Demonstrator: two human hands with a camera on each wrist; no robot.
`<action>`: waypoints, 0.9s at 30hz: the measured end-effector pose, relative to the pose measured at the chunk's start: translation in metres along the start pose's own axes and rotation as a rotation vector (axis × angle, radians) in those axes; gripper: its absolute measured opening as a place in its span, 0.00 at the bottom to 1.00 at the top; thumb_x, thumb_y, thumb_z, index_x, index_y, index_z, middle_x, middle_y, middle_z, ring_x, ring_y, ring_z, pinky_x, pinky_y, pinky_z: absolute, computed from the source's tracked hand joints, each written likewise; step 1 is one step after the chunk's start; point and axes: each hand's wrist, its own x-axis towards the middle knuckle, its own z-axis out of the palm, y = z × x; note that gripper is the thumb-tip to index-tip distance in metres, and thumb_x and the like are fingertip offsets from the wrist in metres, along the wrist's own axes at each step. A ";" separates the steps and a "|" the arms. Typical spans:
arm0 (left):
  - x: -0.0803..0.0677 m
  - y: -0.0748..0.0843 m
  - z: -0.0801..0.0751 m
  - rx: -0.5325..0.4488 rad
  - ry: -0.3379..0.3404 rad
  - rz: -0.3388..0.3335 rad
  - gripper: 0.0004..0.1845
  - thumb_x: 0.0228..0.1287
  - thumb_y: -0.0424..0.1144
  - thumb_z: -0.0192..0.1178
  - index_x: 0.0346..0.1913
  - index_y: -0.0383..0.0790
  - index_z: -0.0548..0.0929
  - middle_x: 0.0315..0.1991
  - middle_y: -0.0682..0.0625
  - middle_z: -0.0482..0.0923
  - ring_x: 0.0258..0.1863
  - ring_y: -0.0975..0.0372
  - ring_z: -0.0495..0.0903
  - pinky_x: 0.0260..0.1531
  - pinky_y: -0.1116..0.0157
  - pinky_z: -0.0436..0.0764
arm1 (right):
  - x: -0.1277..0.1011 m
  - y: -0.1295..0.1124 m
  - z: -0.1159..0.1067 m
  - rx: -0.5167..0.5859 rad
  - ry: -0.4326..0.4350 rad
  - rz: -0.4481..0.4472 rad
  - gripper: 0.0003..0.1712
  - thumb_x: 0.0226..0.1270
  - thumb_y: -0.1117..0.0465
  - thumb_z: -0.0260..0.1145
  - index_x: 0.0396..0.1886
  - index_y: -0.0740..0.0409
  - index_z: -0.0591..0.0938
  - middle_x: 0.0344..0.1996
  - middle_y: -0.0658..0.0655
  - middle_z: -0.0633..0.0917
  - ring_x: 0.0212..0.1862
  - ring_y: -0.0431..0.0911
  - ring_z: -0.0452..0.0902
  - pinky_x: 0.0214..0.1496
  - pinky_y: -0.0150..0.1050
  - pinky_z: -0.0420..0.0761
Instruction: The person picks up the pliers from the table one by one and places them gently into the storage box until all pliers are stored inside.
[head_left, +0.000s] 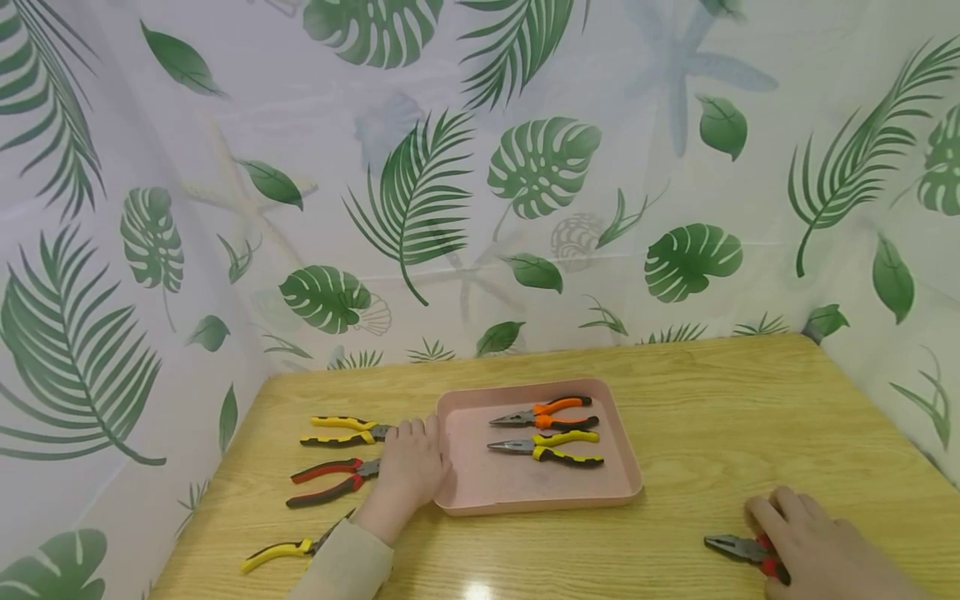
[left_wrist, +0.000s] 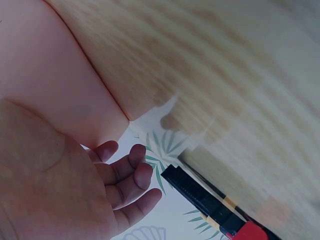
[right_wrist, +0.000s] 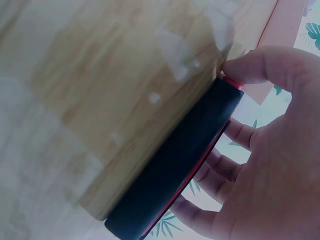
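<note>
A pink tray (head_left: 480,487) on the wooden table (head_left: 720,417) holds orange-and-black pliers (head_left: 547,412) and yellow-and-black pliers (head_left: 551,447). My left hand (head_left: 408,467) rests by the tray's left rim. In the left wrist view its fingers (left_wrist: 125,182) hang loosely curled and hold nothing, with the tray (left_wrist: 60,75) beside them. My right hand (head_left: 806,533) covers the handles of red-and-black pliers (head_left: 731,546) near the front right edge. The right wrist view shows its thumb (right_wrist: 260,67) on the handle (right_wrist: 175,165) and the fingers curled behind it.
Left of the tray lie yellow-and-black pliers (head_left: 345,429), red-and-black pliers (head_left: 330,479) and yellow-handled pliers (head_left: 288,550). Leaf-print curtains (head_left: 480,208) close in the table at the back and on both sides.
</note>
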 end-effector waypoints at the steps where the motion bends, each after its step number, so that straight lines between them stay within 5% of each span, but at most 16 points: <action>1: 0.000 0.000 0.000 -0.001 -0.001 -0.001 0.21 0.78 0.49 0.54 0.60 0.35 0.72 0.40 0.42 0.76 0.44 0.50 0.77 0.53 0.51 0.77 | 0.000 0.000 0.001 -0.004 0.003 0.001 0.33 0.56 0.46 0.82 0.54 0.49 0.74 0.39 0.49 0.70 0.34 0.41 0.60 0.24 0.32 0.65; 11: 0.000 -0.001 0.001 -0.004 -0.013 -0.010 0.23 0.78 0.50 0.54 0.63 0.35 0.72 0.44 0.41 0.78 0.47 0.49 0.78 0.55 0.50 0.77 | -0.001 0.006 0.006 -0.076 0.030 -0.024 0.33 0.54 0.39 0.82 0.48 0.47 0.74 0.37 0.49 0.69 0.33 0.42 0.57 0.25 0.33 0.61; 19: 0.001 -0.001 0.003 0.003 -0.024 -0.013 0.22 0.78 0.50 0.54 0.62 0.36 0.71 0.42 0.41 0.77 0.46 0.50 0.77 0.54 0.51 0.77 | -0.004 0.005 0.007 -0.146 0.058 -0.021 0.46 0.47 0.14 0.68 0.47 0.46 0.74 0.36 0.49 0.69 0.33 0.43 0.59 0.25 0.35 0.60; 27: 0.000 0.002 0.001 0.016 -0.021 -0.013 0.20 0.78 0.50 0.55 0.57 0.37 0.71 0.40 0.42 0.75 0.44 0.50 0.76 0.53 0.51 0.77 | -0.001 0.007 0.009 -0.158 0.027 0.017 0.47 0.46 0.12 0.66 0.45 0.45 0.73 0.35 0.49 0.69 0.33 0.45 0.59 0.24 0.37 0.60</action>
